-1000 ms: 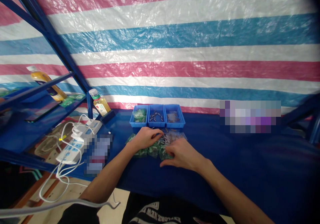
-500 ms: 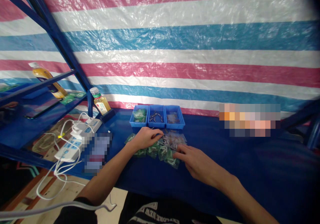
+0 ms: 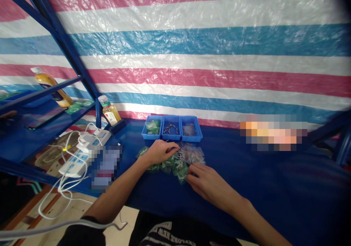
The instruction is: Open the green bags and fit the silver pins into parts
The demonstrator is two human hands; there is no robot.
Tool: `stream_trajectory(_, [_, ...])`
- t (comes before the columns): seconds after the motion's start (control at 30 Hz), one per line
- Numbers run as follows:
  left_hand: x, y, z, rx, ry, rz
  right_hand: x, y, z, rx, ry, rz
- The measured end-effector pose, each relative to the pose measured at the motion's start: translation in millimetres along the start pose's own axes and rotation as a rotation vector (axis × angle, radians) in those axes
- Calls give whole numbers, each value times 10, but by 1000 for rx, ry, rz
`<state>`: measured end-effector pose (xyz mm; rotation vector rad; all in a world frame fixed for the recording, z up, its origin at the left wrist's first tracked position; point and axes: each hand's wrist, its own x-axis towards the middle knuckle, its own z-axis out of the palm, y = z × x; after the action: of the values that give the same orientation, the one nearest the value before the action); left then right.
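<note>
1. Green packets (image 3: 179, 172) are lying in a loose heap on the blue table (image 3: 246, 180), between the two hands and nearer the person than the bins.
2. Clear packets (image 3: 194, 152) are lying just beyond the right hand, with small metallic pieces (image 3: 177, 154) showing beside them.
3. The left hand (image 3: 159, 152) is arching over the heap, its thumb and fingertips coming close together by the metallic pieces; whether they are gripping anything, I cannot tell.
4. The right hand (image 3: 204, 180) is curling its fingers at the heap's right edge; whether they are pinching a packet is hidden.
5. Behind, three blue bins (image 3: 171, 137) are standing side by side, holding green packets, dark pieces and clear packets, left to right.
6. Further left, a power strip (image 3: 71, 168) and a white-capped bottle (image 3: 112, 116) are sitting.
</note>
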<state>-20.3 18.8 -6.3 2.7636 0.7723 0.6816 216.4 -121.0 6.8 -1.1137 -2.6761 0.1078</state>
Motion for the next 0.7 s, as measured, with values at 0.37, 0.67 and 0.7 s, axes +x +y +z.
stream_trajectory(0.37, [19, 74, -44, -160, 45, -7, 160, 51, -159, 138, 235, 3])
stream_trajectory(0.67, [31, 173, -101, -263, 134, 40, 479, 285, -112, 455, 543, 258])
stream_trajectory(0.7, [35, 169, -88, -250, 163, 27, 520, 288, -80, 466, 565, 272])
